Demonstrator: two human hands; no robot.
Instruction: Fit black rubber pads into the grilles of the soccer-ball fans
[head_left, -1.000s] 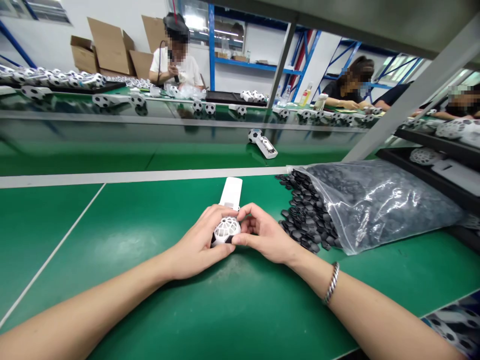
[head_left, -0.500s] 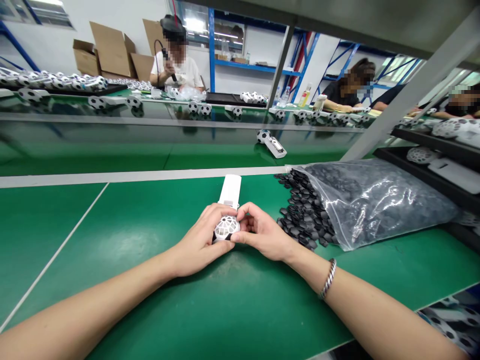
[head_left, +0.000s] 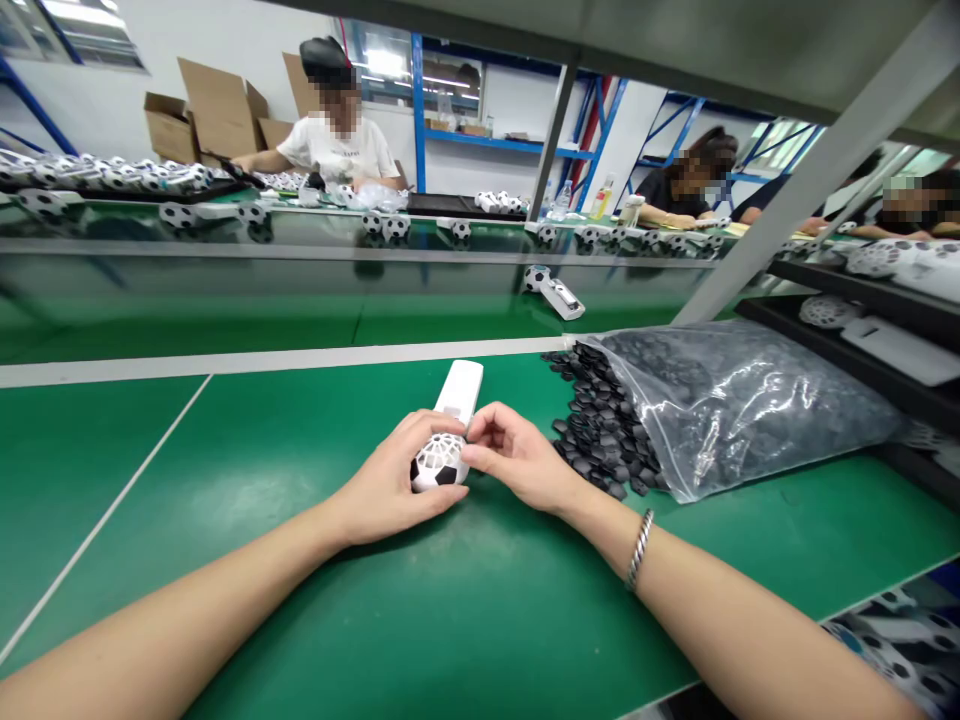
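A white handheld device with a soccer-ball head (head_left: 439,462) lies on the green table, its flat handle pointing away from me. The head has an open lattice on top and black patches on its near side. My left hand (head_left: 390,480) curls around the ball's left side, fingers over the far edge and thumb along the near side. At the ball's right edge, my right hand (head_left: 517,458) has thumb and forefinger closed together; whatever is between them is hidden. Loose black patches (head_left: 611,430) are heaped right of my right hand, spilling from a clear plastic bag (head_left: 757,410).
A similar ball-headed device (head_left: 559,295) lies beyond the table's pale edge strip. Black trays (head_left: 885,360) with white parts are stacked at the right, beside a slanted metal post (head_left: 780,190). Across the line, a person in a white shirt (head_left: 345,150) and other people sit among more devices.
The device has turned slightly, its ball head shifting left and showing more black patches on the near side. My right thumb has lifted from the near side to the right edge.
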